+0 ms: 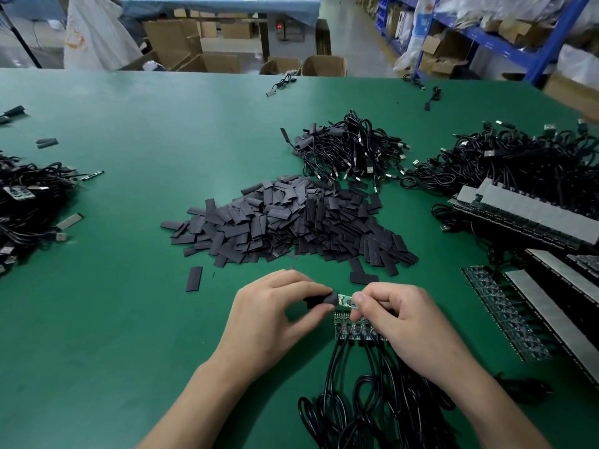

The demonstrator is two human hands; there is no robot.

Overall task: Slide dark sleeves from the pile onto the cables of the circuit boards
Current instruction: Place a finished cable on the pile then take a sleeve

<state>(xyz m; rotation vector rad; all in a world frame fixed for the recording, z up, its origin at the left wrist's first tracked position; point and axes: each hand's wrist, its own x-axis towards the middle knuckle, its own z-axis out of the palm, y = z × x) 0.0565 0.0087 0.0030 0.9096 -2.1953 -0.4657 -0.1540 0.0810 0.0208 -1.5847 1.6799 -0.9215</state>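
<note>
Well, the big green table point(123, 319) is cut off at its sides. The sleeve pile point(291, 222) sits mid-table. Black cables point(372, 413) hide partly under the right hand point(411, 322), which pinches a small board point(345, 300). The left hand point(272, 312) pinches one sleeve point(321, 299) touching it.

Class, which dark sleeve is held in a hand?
The sleeve pinched by the left hand, at the circuit board; all others lie on the table.

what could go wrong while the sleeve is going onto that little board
1. The sleeve in the left hand meets the circuit board end-on; its edge may snag on a corner and buckle.
2. The right hand pinches only the board's other end, so it could slip or twist.
3. The tangled cables below might drag the neighbouring boards.
</note>
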